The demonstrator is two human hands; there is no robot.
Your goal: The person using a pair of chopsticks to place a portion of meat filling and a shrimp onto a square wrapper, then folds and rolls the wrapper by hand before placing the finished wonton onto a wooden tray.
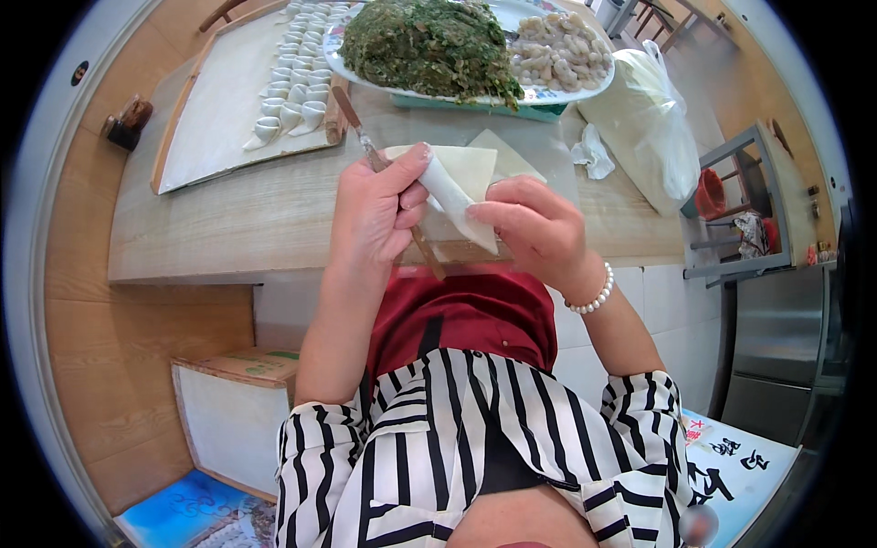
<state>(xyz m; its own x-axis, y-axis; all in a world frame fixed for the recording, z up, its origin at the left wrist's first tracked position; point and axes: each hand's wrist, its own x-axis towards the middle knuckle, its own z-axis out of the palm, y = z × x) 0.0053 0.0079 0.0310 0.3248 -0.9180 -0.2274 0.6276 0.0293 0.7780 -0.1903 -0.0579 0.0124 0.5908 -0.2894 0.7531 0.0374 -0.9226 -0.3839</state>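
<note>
My left hand point(373, 205) is closed on a partly rolled dumpling wrapper point(449, 194), its thumb on the rolled edge. The same hand also grips a slim brown tool point(349, 108) slanting through the fist; its kind is unclear. My right hand point(541, 224), with a pearl bracelet at the wrist, pinches the wrapper's other side. Any filling inside the roll is hidden. Just behind the hands, another pale wrapper sheet point(508, 153) shows. Farther back, an oval plate point(603, 84) bears a mound of green minced filling point(425, 47) and peeled shrimp point(559, 55).
At the far left, a white-lined wooden tray point(215, 114) holds rows of folded dumplings point(300, 78). A plastic bag point(653, 123) and crumpled white tissue point(594, 153) lie to the right. The wooden table's point(210, 242) front edge runs just before my body. A small jar point(132, 117) stands far left.
</note>
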